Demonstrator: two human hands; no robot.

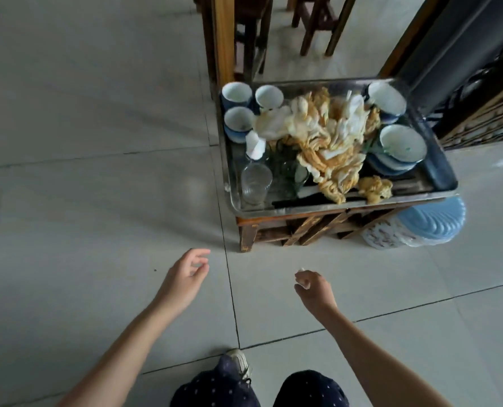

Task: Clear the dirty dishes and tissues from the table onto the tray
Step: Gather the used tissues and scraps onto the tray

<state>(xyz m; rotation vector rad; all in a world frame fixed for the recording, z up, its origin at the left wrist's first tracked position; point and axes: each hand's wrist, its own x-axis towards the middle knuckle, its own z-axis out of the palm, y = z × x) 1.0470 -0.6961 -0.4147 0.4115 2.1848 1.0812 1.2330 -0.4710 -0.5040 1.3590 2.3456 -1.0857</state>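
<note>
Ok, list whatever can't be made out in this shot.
- Head view: the white scrap pinched by the right hand is too small to identify.
- The tissue pile hides the middle of the tray and most of the dark utensils under it.
- The tray and the wooden stand cover part of the blue-lidded container.
- The table being cleared lies outside the frame.

Your forearms [370, 345] are bare. You wear dark navy trousers [312, 389] with small pale dots and a light laced sneaker [240, 361].
</note>
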